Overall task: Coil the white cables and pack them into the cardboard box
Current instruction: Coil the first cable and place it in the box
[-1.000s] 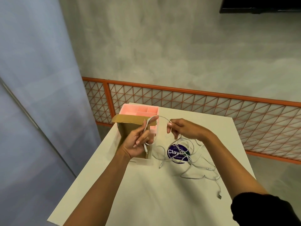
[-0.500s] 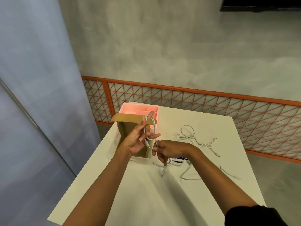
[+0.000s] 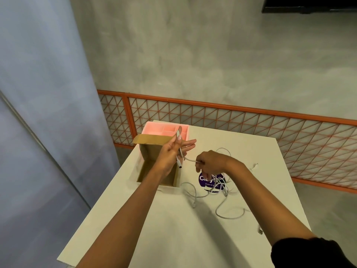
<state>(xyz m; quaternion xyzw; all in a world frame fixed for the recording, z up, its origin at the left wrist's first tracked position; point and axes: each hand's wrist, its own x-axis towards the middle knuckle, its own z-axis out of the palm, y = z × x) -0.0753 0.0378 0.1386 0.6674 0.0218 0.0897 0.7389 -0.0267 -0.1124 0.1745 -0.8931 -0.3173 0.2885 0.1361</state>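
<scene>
- Two bare forearms are seen, with no watch, ring or band shown on either.
- The left hand and its forearm are left uncovered up to the frame edge.
- The right hand is bare; a dark black fabric sleeve is worn on the upper right arm.

I've got open desk at six o'clock, nothing in the way. At twelve the cardboard box blocks, pink tray touching behind it. Loose white cables sprawl at three over a purple disc; far right corner's free.
</scene>
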